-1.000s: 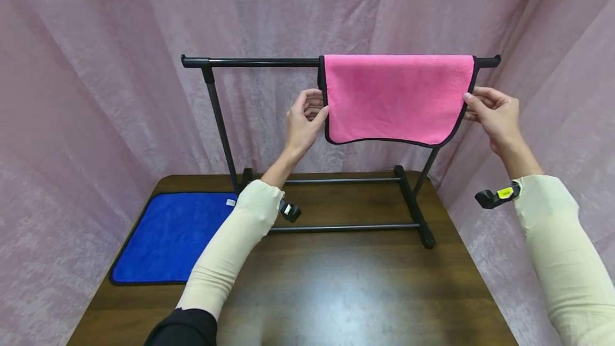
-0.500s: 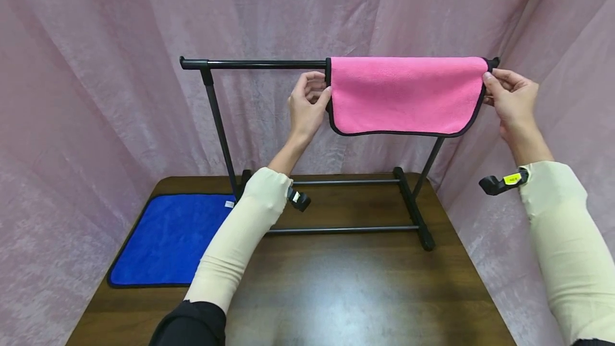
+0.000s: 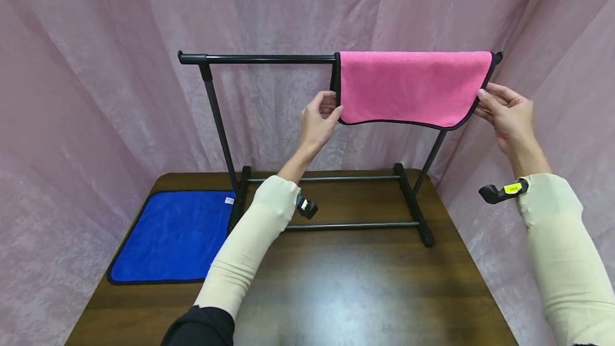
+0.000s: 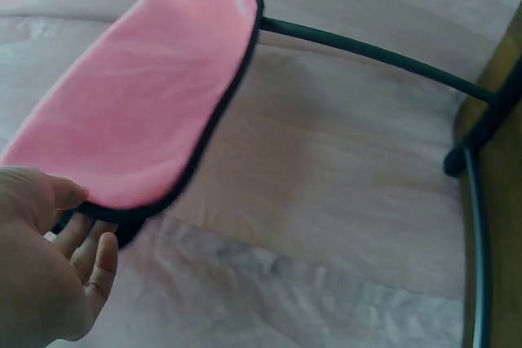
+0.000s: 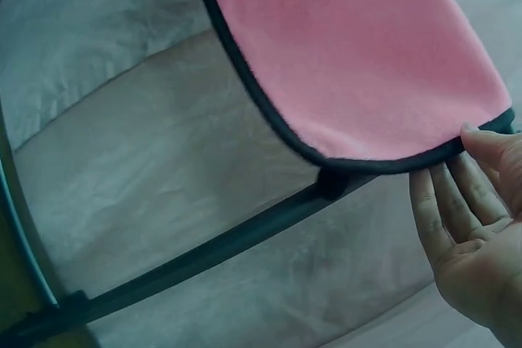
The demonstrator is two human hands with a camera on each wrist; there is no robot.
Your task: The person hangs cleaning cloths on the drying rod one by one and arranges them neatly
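A pink towel (image 3: pixel 413 87) with black trim hangs folded over the right half of a black rack's top rail (image 3: pixel 264 59). My left hand (image 3: pixel 331 112) pinches the towel's lower left corner, thumb in front and fingers behind. My right hand (image 3: pixel 482 101) pinches the lower right edge in the same way. In the left wrist view the left hand (image 4: pixel 57 258) holds the near corner of the towel (image 4: pixel 139 95). In the right wrist view the thumb of the right hand (image 5: pixel 473 218) lies on the trim of the towel (image 5: pixel 351 46), with straight fingers below.
A blue towel (image 3: pixel 175 236) lies flat on the dark wooden table (image 3: pixel 346 287) at the left, beside the rack's left foot. The rack's base bars (image 3: pixel 351 225) cross the back of the table. Pink curtain (image 3: pixel 96 95) hangs close behind and on both sides.
The pink towel has slid to the right along the rail, nearly to its right end. Both hands moved with it, rising and then dropping to its lower corners.
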